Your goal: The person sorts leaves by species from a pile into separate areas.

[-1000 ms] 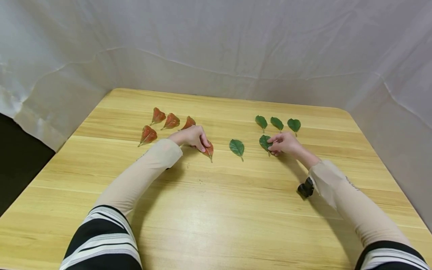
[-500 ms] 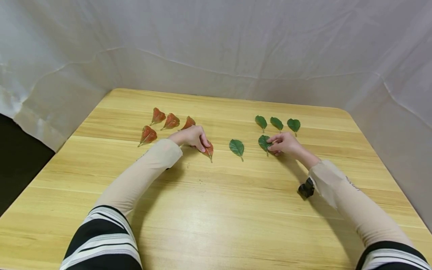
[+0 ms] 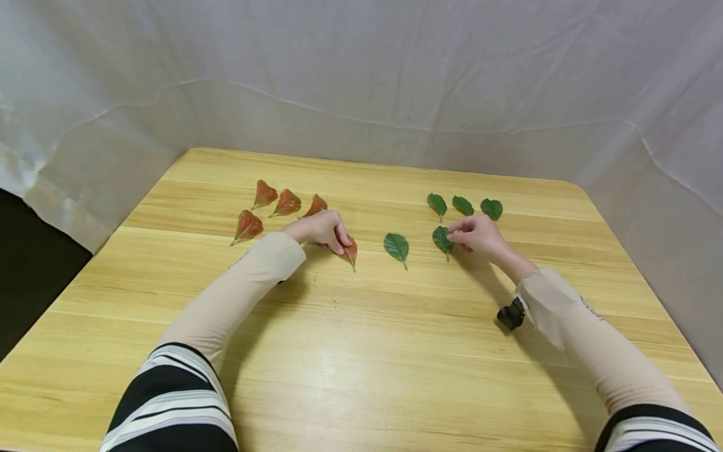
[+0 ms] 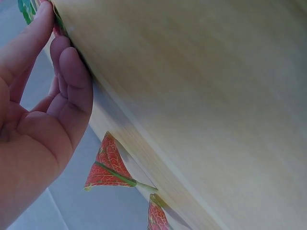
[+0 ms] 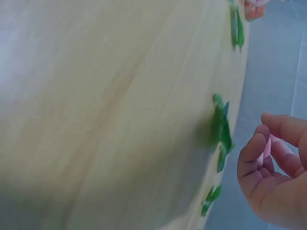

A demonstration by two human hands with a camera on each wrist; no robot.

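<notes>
A red leaf (image 3: 349, 249) is pressed to the surface (image 3: 361, 351) by the left hand (image 3: 322, 228), fingers fairly straight. A green leaf (image 3: 441, 238) is met by the right hand (image 3: 477, 235), fingers curled; whether it is pinched cannot be told. Another green leaf (image 3: 396, 246) lies between them. No writing is readable.

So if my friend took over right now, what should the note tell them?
Left hand: fingers rest on a red leaf on the table.
Right hand: fingertips at the edge of a green leaf; the wrist view shows a gap.
Done: four red leaves grouped far left, three green leaves in a row far right.
Left, probably: both leaves at the hands, and the lone green leaf mid-table.
</notes>
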